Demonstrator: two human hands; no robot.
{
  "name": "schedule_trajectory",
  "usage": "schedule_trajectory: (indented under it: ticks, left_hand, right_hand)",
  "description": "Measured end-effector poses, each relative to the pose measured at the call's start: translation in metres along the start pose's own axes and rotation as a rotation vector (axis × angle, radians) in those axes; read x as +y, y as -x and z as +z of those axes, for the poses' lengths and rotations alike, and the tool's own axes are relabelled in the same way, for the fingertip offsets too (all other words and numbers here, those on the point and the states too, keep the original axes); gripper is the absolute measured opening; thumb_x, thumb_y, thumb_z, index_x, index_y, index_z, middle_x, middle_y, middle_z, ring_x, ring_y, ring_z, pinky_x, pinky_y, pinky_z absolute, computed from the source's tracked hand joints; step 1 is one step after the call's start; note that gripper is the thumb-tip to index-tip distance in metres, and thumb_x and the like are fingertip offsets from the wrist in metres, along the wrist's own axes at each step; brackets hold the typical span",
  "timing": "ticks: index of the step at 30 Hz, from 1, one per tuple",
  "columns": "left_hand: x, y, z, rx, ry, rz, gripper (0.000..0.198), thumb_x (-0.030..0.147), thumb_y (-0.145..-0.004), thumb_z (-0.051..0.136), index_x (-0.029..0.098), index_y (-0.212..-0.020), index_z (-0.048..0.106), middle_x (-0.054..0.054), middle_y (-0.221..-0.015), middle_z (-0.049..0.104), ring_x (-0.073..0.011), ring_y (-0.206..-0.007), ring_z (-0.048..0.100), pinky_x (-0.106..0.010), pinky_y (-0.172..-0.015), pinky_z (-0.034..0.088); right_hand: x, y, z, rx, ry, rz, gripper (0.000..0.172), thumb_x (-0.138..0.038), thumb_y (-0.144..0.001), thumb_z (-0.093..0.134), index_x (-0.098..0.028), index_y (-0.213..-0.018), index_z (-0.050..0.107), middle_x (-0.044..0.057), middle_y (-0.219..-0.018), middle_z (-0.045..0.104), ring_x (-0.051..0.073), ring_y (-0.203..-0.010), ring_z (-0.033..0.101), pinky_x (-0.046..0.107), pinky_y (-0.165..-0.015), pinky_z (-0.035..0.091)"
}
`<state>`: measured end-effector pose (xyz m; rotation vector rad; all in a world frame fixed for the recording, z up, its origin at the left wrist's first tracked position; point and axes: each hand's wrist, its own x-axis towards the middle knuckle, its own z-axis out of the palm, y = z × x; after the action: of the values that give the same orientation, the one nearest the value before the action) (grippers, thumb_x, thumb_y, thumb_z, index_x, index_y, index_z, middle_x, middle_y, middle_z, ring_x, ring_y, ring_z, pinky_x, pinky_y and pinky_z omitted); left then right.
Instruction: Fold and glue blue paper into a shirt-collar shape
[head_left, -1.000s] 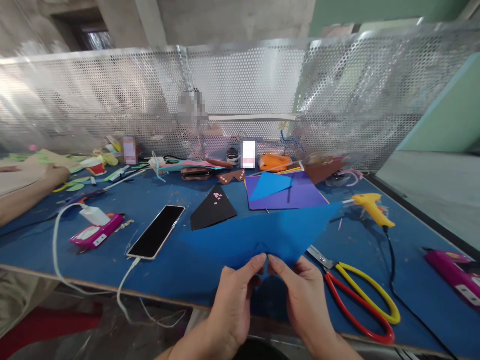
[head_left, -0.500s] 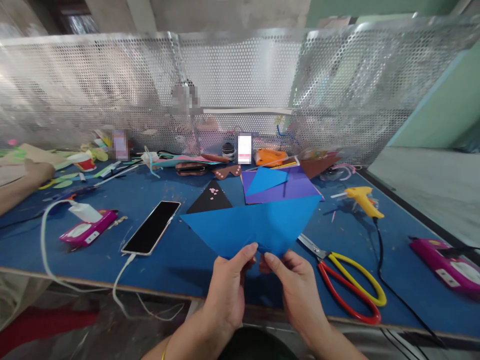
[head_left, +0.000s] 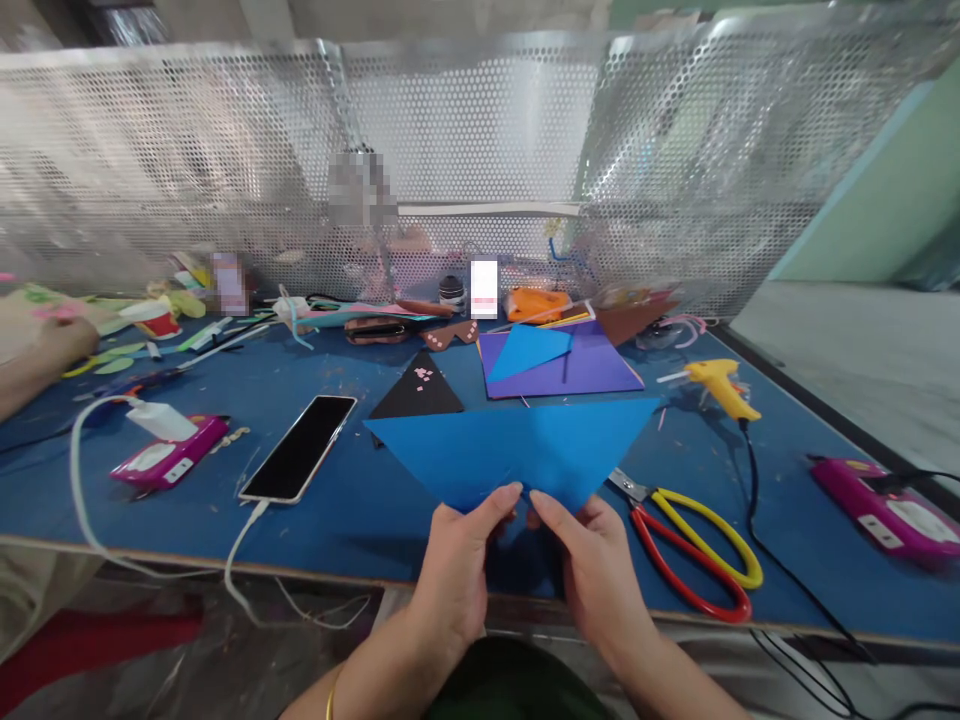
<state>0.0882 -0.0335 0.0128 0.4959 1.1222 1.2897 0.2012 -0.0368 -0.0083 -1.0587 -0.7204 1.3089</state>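
Observation:
A blue paper triangle [head_left: 517, 450] is held up over the table's front edge, its long side away from me and its near corner between my hands. My left hand [head_left: 465, 550] pinches that corner with the thumb on top. From the other side my right hand [head_left: 592, 550] pinches it too, thumbs almost meeting; the fingers beneath are partly hidden. Just right of the paper lie scissors [head_left: 690, 555] with one red and one yellow handle. Beyond it rest a black paper triangle [head_left: 409, 395] bearing small pink bits and a purple sheet [head_left: 600, 365] with a blue paper piece [head_left: 529, 350] on top.
A phone [head_left: 300, 450] on a white cable and a pink power strip [head_left: 169, 455] lie left. On the right are a yellow glue gun [head_left: 724, 388] and another pink power strip [head_left: 892, 510]. A perforated metal screen [head_left: 480, 120] stands behind. Another person's hand [head_left: 67, 340] is at far left.
The blue triangle has opened a little wider to the right and tilted slightly, with my thumbs sliding closer together along its near corner. The whole view has shifted slightly.

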Motion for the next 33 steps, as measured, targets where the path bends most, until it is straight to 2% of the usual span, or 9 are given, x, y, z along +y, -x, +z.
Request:
schedule_trajectory:
  ticks: [4,8,12,16,21,23,27,31,33]
  left_hand:
    - [0.003,0.001,-0.003,-0.009,-0.013,0.023,0.036,0.044,-0.058,0.09,0.016,-0.07,0.071,0.0,-0.068,0.068,-0.0128,-0.066,0.06,-0.024,-0.065,0.05]
    - [0.002,-0.002,-0.006,0.009,-0.06,0.044,0.039,0.042,-0.054,0.092,0.015,-0.066,0.067,0.0,-0.063,0.067,-0.012,-0.063,0.059,-0.024,-0.064,0.048]
    - [-0.003,-0.006,-0.005,0.08,-0.051,0.074,0.04,0.044,-0.056,0.091,0.016,-0.062,0.064,0.0,-0.061,0.065,-0.012,-0.063,0.057,-0.023,-0.063,0.047]
    - [-0.007,-0.004,-0.002,0.061,-0.039,0.093,0.038,0.043,-0.058,0.09,0.015,-0.063,0.064,0.001,-0.061,0.064,-0.0103,-0.06,0.053,-0.023,-0.06,0.045]
    - [-0.007,0.0,0.0,0.011,-0.105,0.097,0.042,0.045,-0.057,0.09,0.015,-0.056,0.061,0.001,-0.057,0.061,-0.0097,-0.057,0.051,-0.023,-0.057,0.043]
    - [-0.006,0.0,-0.001,0.004,-0.1,0.095,0.045,0.052,-0.061,0.087,0.016,-0.057,0.061,0.001,-0.059,0.062,-0.0107,-0.059,0.052,-0.024,-0.059,0.045]
    - [-0.005,0.001,-0.007,-0.045,-0.139,0.149,0.057,0.073,-0.072,0.068,0.016,-0.068,0.068,-0.005,-0.067,0.067,-0.0157,-0.064,0.058,-0.028,-0.061,0.049]
    - [-0.007,0.001,-0.009,-0.039,-0.276,0.194,0.042,0.053,-0.059,0.085,0.015,-0.061,0.068,-0.003,-0.058,0.065,-0.0139,-0.059,0.055,-0.026,-0.058,0.045]
    - [-0.008,0.0,-0.008,-0.023,-0.301,0.212,0.039,0.048,-0.06,0.085,0.015,-0.056,0.066,-0.002,-0.055,0.063,-0.0126,-0.057,0.052,-0.025,-0.056,0.043]
  right_hand:
    - [-0.005,-0.003,0.0,0.08,-0.055,0.017,0.034,-0.041,-0.061,0.089,-0.018,-0.057,0.064,0.0,-0.06,0.065,0.013,-0.059,0.057,0.026,-0.061,0.048]
    - [-0.005,-0.005,0.002,0.138,-0.124,0.025,0.034,-0.041,-0.056,0.091,-0.019,-0.057,0.065,-0.002,-0.056,0.064,0.011,-0.056,0.055,0.024,-0.059,0.047]
    - [0.002,0.0,0.006,0.069,-0.193,0.048,0.037,-0.041,-0.053,0.092,-0.022,-0.08,0.075,0.001,-0.073,0.073,0.016,-0.066,0.064,0.03,-0.067,0.054]
    - [0.009,0.004,0.01,0.006,-0.222,0.051,0.033,-0.035,-0.056,0.092,-0.02,-0.082,0.076,0.004,-0.081,0.076,0.019,-0.076,0.067,0.032,-0.075,0.055]
    - [0.003,0.003,0.021,0.128,-0.297,0.082,0.028,-0.032,-0.056,0.092,-0.018,-0.069,0.072,-0.001,-0.067,0.07,0.014,-0.061,0.061,0.028,-0.064,0.052]
    - [-0.001,0.001,0.025,0.18,-0.305,0.092,0.029,-0.031,-0.054,0.093,-0.018,-0.064,0.069,-0.002,-0.06,0.066,0.012,-0.056,0.058,0.027,-0.059,0.05]
    - [-0.005,-0.001,0.027,0.212,-0.304,0.031,0.03,-0.032,-0.054,0.092,-0.018,-0.064,0.067,-0.003,-0.059,0.065,0.013,-0.056,0.057,0.028,-0.059,0.05]
    - [-0.005,0.0,0.026,0.247,-0.299,0.046,0.033,-0.032,-0.051,0.093,-0.017,-0.065,0.067,-0.003,-0.06,0.065,0.013,-0.057,0.057,0.029,-0.06,0.05]
    - [-0.005,0.001,0.026,0.266,-0.307,0.069,0.036,-0.032,-0.048,0.094,-0.017,-0.067,0.068,-0.003,-0.06,0.064,0.013,-0.057,0.057,0.028,-0.058,0.049]
